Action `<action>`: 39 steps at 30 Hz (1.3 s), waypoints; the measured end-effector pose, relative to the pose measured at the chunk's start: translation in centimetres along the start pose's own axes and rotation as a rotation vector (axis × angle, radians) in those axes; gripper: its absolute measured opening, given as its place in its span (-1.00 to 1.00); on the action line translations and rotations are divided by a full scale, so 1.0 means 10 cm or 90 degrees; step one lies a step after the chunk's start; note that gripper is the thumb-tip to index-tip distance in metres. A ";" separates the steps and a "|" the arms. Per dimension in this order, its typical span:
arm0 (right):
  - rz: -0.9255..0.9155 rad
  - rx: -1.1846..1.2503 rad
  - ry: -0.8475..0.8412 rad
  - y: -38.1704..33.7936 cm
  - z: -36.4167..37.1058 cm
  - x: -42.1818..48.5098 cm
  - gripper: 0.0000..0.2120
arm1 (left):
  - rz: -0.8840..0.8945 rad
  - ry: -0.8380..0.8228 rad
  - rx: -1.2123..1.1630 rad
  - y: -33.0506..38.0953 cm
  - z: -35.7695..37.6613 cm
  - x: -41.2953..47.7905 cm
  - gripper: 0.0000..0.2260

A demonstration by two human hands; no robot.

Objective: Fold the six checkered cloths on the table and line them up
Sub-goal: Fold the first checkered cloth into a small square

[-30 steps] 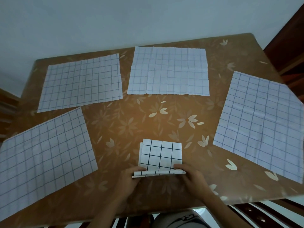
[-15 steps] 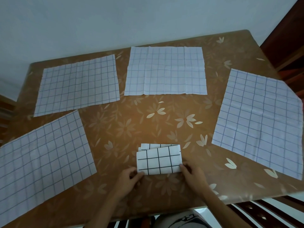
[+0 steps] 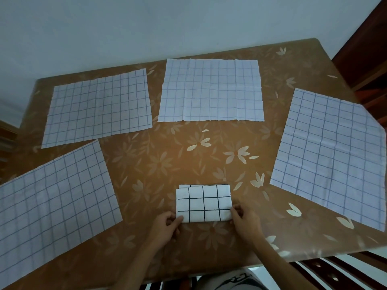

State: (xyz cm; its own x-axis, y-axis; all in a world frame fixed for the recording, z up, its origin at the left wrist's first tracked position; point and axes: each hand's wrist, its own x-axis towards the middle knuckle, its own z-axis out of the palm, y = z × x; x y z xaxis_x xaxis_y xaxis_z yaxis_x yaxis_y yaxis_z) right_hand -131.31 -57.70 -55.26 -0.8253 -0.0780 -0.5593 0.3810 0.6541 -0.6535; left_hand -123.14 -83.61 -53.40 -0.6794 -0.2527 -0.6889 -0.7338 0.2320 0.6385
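A small folded checkered cloth (image 3: 203, 203) with bold black lines lies near the table's front edge. My left hand (image 3: 165, 226) pinches its near left corner. At its near right corner my right hand (image 3: 244, 220) pinches the edge. Several checkered cloths lie flat and unfolded around it: one at the near left (image 3: 52, 201), one at the far left (image 3: 98, 106), one at the far middle (image 3: 211, 91), one at the right (image 3: 333, 151).
The table (image 3: 167, 155) has a brown flowered cover and stands against a pale wall. Dark wooden furniture (image 3: 364, 49) stands at the right. A chair's slats (image 3: 326, 273) show below the table's front edge.
The near half of the small cloth has been folded away from me over the far half, making it half as deep. Both hands now hold its near corners.
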 end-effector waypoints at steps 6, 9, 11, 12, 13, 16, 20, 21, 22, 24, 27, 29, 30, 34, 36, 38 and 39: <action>0.033 0.053 0.027 -0.05 0.04 -0.05 -0.85 | -0.007 0.084 0.065 0.02 0.11 0.08 -0.69; 0.040 0.060 0.038 -0.03 0.05 -0.04 -0.82 | 0.007 0.143 0.158 0.03 0.15 0.08 -0.69; 0.049 0.062 0.041 -0.02 0.06 -0.02 -0.84 | 0.023 0.184 0.216 0.05 0.16 0.05 -0.69; 0.054 0.062 0.043 -0.02 0.07 -0.02 -0.85 | 0.035 0.201 0.246 0.07 0.16 0.03 -0.69; 0.057 0.058 0.046 -0.02 0.08 -0.01 -0.87 | 0.045 0.214 0.283 0.10 0.16 0.02 -0.69; 0.054 0.036 0.052 -0.04 0.08 -0.02 -0.91 | 0.122 0.277 0.400 0.17 0.21 0.02 -0.73; 0.035 0.015 0.058 -0.06 0.07 -0.03 -0.93 | 0.512 0.285 0.583 0.17 0.46 0.20 -0.70; 0.034 0.014 0.059 -0.06 0.07 -0.03 -0.93 | 0.554 0.242 0.630 0.18 0.54 0.27 -0.62; 0.036 0.018 0.060 -0.06 0.06 -0.03 -0.93 | 0.561 0.206 0.666 0.20 0.61 0.32 -0.54; 0.041 0.029 0.056 -0.07 0.06 -0.03 -0.92 | 0.513 0.152 0.708 0.21 0.71 0.40 -0.44; 0.043 -0.011 0.032 -0.09 0.06 -0.08 -0.91 | 0.447 0.098 0.723 0.18 0.73 0.44 -0.40; -0.023 -0.154 0.099 -0.11 0.05 -0.14 -0.86 | 0.447 0.091 0.727 0.16 0.71 0.44 -0.44; -0.095 -0.234 0.160 -0.13 0.05 -0.17 -0.81 | 0.452 0.093 0.734 0.15 0.70 0.44 -0.46; -0.337 -0.367 0.170 -0.17 0.23 -0.08 -0.51 | 0.449 0.059 0.759 0.13 0.68 0.48 -0.47; -0.373 -0.430 0.073 -0.13 0.41 0.05 -0.37 | 0.434 0.047 0.764 0.12 0.68 0.48 -0.45; -0.369 -0.478 -0.006 -0.08 0.51 0.15 -0.38 | 0.391 0.066 0.747 0.11 0.65 0.47 -0.39; -0.361 -0.493 -0.022 -0.04 0.53 0.18 -0.37 | 0.372 0.078 0.734 0.10 0.63 0.46 -0.36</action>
State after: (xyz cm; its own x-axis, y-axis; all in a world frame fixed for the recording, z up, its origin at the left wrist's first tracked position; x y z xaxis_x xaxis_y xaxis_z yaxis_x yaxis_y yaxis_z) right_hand -130.73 -62.06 -58.64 -0.7851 -0.5494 -0.2860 -0.4621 0.8270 -0.3202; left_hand -127.01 -78.62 -58.03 -0.9375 0.0899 -0.3362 0.0493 0.9906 0.1276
